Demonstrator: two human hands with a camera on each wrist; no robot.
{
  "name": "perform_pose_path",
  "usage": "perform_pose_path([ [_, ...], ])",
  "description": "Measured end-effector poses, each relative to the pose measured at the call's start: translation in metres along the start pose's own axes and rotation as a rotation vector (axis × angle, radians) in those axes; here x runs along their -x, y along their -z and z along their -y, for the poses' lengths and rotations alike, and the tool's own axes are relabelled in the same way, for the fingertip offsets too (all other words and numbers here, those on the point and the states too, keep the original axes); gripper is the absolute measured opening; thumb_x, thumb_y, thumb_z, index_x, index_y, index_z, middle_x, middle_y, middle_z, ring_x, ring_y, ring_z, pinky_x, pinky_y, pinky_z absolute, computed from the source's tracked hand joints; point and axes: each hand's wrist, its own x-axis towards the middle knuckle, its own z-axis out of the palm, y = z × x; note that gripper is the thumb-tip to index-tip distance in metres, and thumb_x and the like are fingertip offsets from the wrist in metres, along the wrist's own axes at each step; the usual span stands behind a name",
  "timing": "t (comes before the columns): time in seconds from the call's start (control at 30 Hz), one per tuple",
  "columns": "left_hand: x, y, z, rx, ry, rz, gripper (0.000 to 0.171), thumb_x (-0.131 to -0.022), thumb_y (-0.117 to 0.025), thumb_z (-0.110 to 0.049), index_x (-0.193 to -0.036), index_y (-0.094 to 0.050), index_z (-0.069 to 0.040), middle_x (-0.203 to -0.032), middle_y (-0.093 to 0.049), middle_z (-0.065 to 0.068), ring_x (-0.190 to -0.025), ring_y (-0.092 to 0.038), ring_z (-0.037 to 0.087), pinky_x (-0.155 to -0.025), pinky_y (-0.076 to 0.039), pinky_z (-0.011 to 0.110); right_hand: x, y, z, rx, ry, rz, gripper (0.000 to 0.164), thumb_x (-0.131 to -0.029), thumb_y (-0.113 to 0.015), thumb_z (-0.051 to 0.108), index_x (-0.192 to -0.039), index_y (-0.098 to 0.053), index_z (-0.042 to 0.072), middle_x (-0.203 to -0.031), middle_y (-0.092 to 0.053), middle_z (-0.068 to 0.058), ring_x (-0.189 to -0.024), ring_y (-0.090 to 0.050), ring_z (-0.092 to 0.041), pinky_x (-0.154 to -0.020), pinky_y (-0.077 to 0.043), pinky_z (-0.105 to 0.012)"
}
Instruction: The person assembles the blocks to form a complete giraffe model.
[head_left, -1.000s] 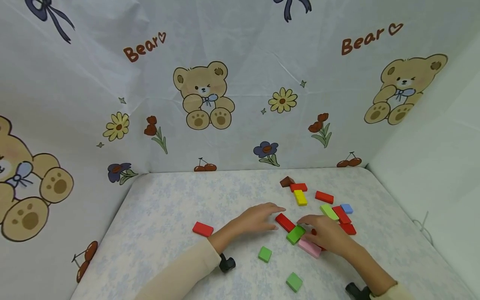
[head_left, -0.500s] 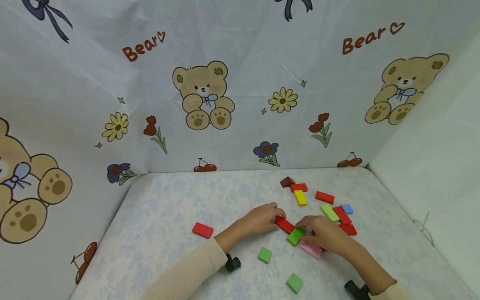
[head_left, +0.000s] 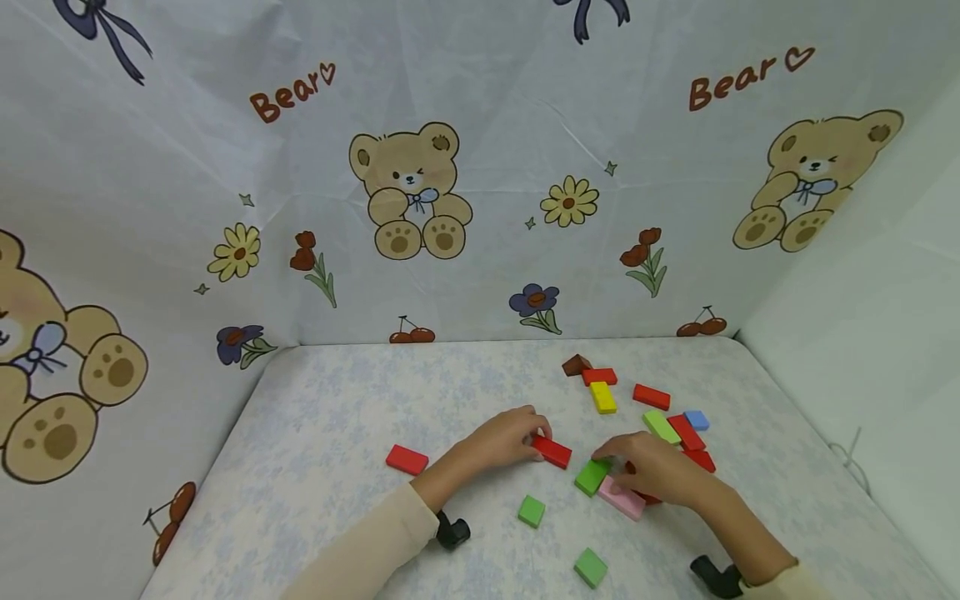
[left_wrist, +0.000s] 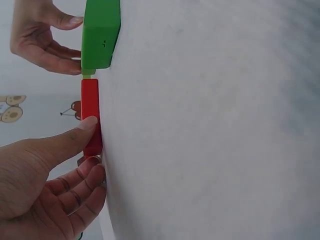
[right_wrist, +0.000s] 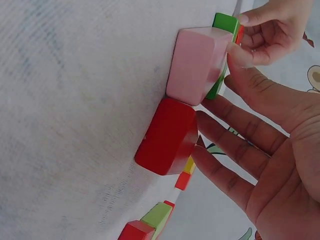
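My left hand (head_left: pixel 506 437) pinches a red rectangular block (head_left: pixel 553 452), its thumb on the block in the left wrist view and its fingers curled at the near end. To the right, my right hand (head_left: pixel 652 467) has thumb and index finger about a green block (head_left: pixel 592 477). A pink block (right_wrist: pixel 197 65) lies against that green block, close under the right thumb. Beside the pink one, a dark red block (right_wrist: pixel 167 137) touches the right hand's other fingers; the hand mostly hides it in the head view.
Two small green blocks, one upper (head_left: pixel 532 511) and one lower (head_left: pixel 590 567), lie nearer me. A lone red block (head_left: pixel 407 459) lies left. Behind are a yellow block (head_left: pixel 603 397), a brown block (head_left: pixel 577 365), a blue block (head_left: pixel 697 420), a light green block (head_left: pixel 661 427) and several red ones.
My left hand has reached the red block, gripped it and drawn it left, away from the green block. My right hand has stayed almost in place; the green block shifted slightly toward me.
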Motion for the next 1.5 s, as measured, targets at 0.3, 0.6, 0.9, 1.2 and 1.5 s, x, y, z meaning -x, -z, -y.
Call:
perform_pose_path([
  [0.3,0.03,0.008,0.007,0.013,0.074,-0.022,0.027,-0.087,-0.083,-0.022,-0.11,-0.07,-0.02,-0.095,-0.057,-0.008,-0.075,-0.05,0.005,-0.068,-0.044,0.02,0.001,0.003,-0.002,-0.006,0.057,0.048,0.039,-0.084,-0.083,0.014,-0.122,-0.074,0.015,-0.117,-0.072,0.002,-0.102,-0.064,-0.02,-0.082,-0.057,-0.036],
  [0.6,0.059,0.014,0.007,-0.013,0.126,-0.017,0.028,-0.086,-0.084,-0.026,-0.11,-0.069,-0.022,-0.095,-0.056,-0.011,-0.075,-0.05,0.005,-0.067,-0.044,0.021,-0.007,0.001,0.006,0.044,0.027,0.005,0.036,-0.083,-0.085,0.017,-0.118,-0.077,0.015,-0.112,-0.072,0.005,-0.104,-0.067,-0.02,-0.086,-0.057,-0.04],
  [0.9,0.087,0.017,0.005,-0.063,0.166,0.0,0.029,-0.085,-0.084,-0.029,-0.108,-0.068,-0.025,-0.093,-0.056,-0.012,-0.074,-0.05,0.003,-0.065,-0.044,0.022,-0.017,-0.007,0.022,0.13,-0.055,0.005,0.037,-0.075,-0.091,0.028,-0.109,-0.077,0.021,-0.098,-0.066,0.012,-0.086,-0.059,-0.01,-0.078,-0.055,-0.034],
  [1.2,0.111,0.02,0.014,0.001,0.222,-0.009,0.028,-0.085,-0.084,-0.03,-0.108,-0.067,-0.028,-0.095,-0.057,-0.013,-0.075,-0.051,0.003,-0.064,-0.044,0.023,-0.026,-0.013,0.028,0.161,-0.055,-0.016,0.03,-0.075,-0.091,0.03,-0.1,-0.076,0.022,-0.091,-0.063,0.014,-0.081,-0.055,-0.008,-0.078,-0.055,-0.033],
  [1.5,0.131,0.026,0.027,0.049,0.223,-0.072,0.027,-0.086,-0.083,-0.031,-0.107,-0.067,-0.029,-0.097,-0.058,-0.012,-0.073,-0.051,0.004,-0.064,-0.045,0.023,-0.037,-0.015,0.044,0.113,0.01,-0.084,0.023,-0.08,-0.088,0.032,-0.093,-0.073,0.02,-0.078,-0.059,0.014,-0.071,-0.051,-0.007,-0.067,-0.05,-0.025],
])
